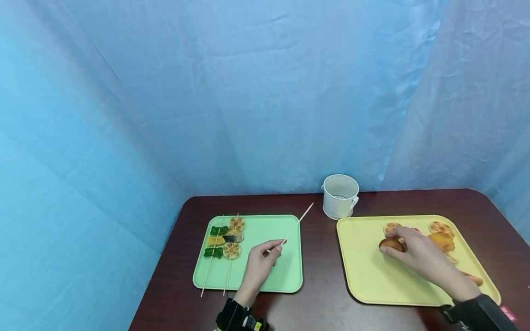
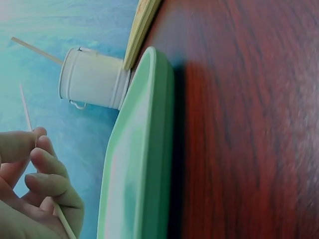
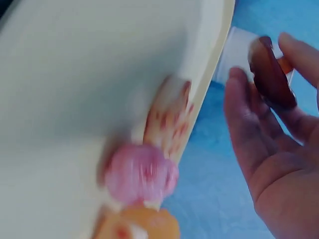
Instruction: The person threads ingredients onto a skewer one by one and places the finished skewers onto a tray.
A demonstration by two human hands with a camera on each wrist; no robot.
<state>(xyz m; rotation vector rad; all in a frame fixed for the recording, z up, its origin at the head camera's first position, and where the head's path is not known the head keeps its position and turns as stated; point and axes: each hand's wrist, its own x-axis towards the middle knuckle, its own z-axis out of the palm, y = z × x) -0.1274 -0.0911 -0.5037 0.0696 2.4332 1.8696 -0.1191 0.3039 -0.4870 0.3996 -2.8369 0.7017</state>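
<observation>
My left hand [image 1: 262,263] pinches a bare wooden skewer [image 1: 299,221] over the green tray [image 1: 285,276]; the skewer points up and to the right. Two loaded skewers lie on that tray's left side, one with green pieces [image 1: 219,231] and a yellow one, the other with round lotus root slices [image 1: 231,250] and a dark-edged piece between them. At the yellow tray [image 1: 364,280], my right hand [image 1: 428,257] holds a brown, rounded mushroom-like piece [image 3: 271,72] between thumb and fingers. In the right wrist view it appears raised off the tray.
A small white bucket [image 1: 337,202] stands behind and between the trays, with a stick [image 2: 37,50] poking out. More food pieces lie on the yellow tray: lotus root slices [image 1: 440,228], a golden piece [image 1: 442,241], a pink one [image 3: 139,174] and a sausage-like one [image 1: 473,278]. Blue cloth hangs behind the table.
</observation>
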